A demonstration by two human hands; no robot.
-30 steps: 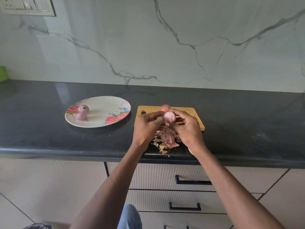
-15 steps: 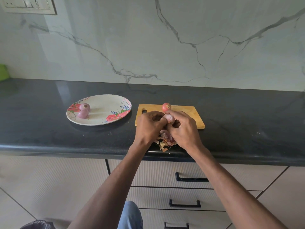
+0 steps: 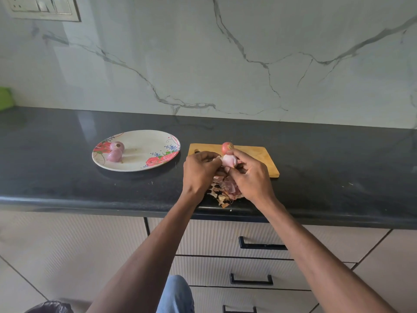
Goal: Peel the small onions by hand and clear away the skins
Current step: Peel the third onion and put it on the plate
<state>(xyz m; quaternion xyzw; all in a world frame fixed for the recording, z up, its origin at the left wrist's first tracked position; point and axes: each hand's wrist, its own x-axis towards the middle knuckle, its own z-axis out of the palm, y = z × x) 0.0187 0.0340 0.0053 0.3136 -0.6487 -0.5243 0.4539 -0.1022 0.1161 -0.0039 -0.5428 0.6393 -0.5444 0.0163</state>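
counter: black speckled stone worktop [image 3: 67,177], glossy, a few small flecks scattered on it.
wall: pale marble-look backsplash [image 3: 225,64] with grey veins; switch plate [image 3: 42,7] seen at top left; green object [image 3: 4,98] cut off at the left edge.
below counter: cream ribbed drawers [image 3: 214,240] with black bar handles; tiled floor; dark bag [image 3: 49,307] at the bottom left; a blue-jeaned knee [image 3: 176,292] is seen.
plate: oval floral plate [image 3: 146,143] set left of the board, two peeled onions [image 3: 115,151] lying touching each other at its left end.
board: wooden cutting board [image 3: 259,157] laid right of the plate, partly covered by the hands.
held onion: small onion [image 3: 229,161], pale pink-white and mostly bare, held up between both hands over the board's near edge.
unpeeled onion: red-skinned onion [image 3: 227,147] sat on the far edge of the board, just behind the held one.
skins: pile of papery pink and brown skins [image 3: 225,188] heaped on the counter between the wrists, near the front edge.
left hand [image 3: 199,170]: fingers curled, tips pinched at the left side of the held onion; whether skin or the onion itself is pinched cannot be told.
right hand [image 3: 250,175]: held onion gripped, thumb and fingers wrapped around it.
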